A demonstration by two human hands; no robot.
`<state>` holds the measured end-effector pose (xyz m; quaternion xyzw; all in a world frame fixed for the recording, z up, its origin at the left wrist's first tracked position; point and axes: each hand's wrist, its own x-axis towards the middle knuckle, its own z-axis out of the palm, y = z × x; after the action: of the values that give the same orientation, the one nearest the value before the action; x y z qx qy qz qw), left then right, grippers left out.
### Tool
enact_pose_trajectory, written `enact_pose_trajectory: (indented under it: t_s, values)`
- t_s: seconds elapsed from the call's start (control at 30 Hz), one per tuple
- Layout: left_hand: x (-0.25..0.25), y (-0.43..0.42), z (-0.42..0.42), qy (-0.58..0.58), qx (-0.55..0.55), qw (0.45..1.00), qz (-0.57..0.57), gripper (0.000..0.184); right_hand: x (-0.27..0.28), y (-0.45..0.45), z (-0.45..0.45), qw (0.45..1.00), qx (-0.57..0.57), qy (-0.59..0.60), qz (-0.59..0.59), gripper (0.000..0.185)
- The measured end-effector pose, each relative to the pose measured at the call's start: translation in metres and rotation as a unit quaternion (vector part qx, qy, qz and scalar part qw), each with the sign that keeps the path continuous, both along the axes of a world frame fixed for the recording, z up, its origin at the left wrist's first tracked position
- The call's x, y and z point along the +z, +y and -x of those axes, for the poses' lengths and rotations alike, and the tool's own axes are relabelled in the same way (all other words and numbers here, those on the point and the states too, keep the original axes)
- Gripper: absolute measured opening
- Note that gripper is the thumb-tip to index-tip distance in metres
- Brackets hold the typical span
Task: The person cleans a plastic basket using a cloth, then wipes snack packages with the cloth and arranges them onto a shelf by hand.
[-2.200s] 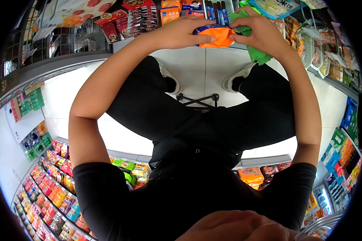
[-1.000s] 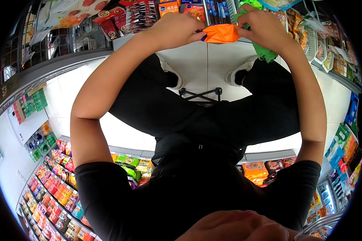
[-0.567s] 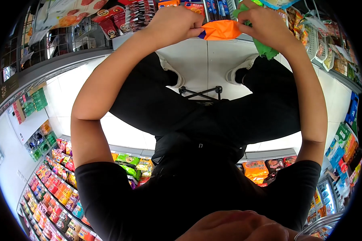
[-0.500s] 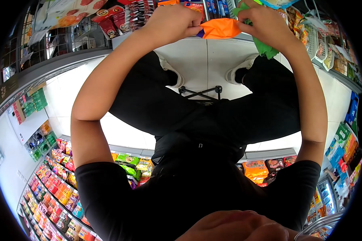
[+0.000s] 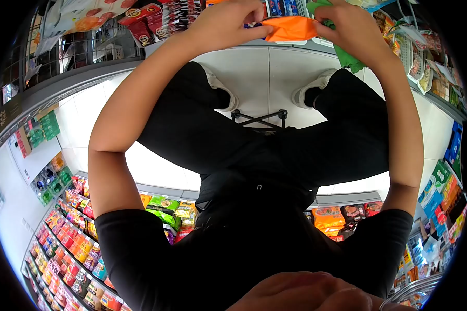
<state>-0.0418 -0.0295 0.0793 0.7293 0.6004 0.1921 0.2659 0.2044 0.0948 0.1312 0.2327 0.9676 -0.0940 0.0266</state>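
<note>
Orange pkt (image 5: 291,29), qty 1, w/ dark-blue left end, spans the gap betw. the L hand (image 5: 225,26) and R hand (image 5: 350,31). L thumb lies on the pkt's left end, index curled just above, apart from thumb; whether the other L fingers close behind it is hidden, can't tell. R thumb & index pinch the pkt's right end; 1 green cloth (image 5: 347,58) is bunched in the same hand, hanging below the R fingers. Beyond the fingertips: white basket (image 5: 301,7) w/ several blue pkts (image 5: 283,7), print too small to read, exact no. unclear. Left of L fingers: red pkts (image 5: 179,18) in rows, round emblems on some, lettering illegible. Right of R fingers: white lattice baskets (image 5: 406,56) near bagged goods (image 5: 386,26).
</note>
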Motion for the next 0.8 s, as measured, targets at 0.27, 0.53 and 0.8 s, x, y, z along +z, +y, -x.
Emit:
enact_pose_trajectory:
  t_s: [0.27, 0.53, 0.8]
  values:
    - [-0.047, 0.005, -0.003, -0.062, -0.047, 0.995, 0.064, 0.064, 0.005, -0.013, 0.004, 0.999, 0.017, 0.007, 0.029, 0.021]
    - [-0.039, 0.005, 0.002, -0.025, -0.107, 0.987, 0.116, 0.067, 0.005, -0.003, -0.003, 0.998, 0.039, 0.025, 0.041, 0.020]
    - [-0.041, -0.002, -0.012, -0.083, -0.078, 0.981, 0.159, 0.063, 0.009, -0.012, 0.002, 0.997, 0.028, 0.007, 0.067, 0.022]
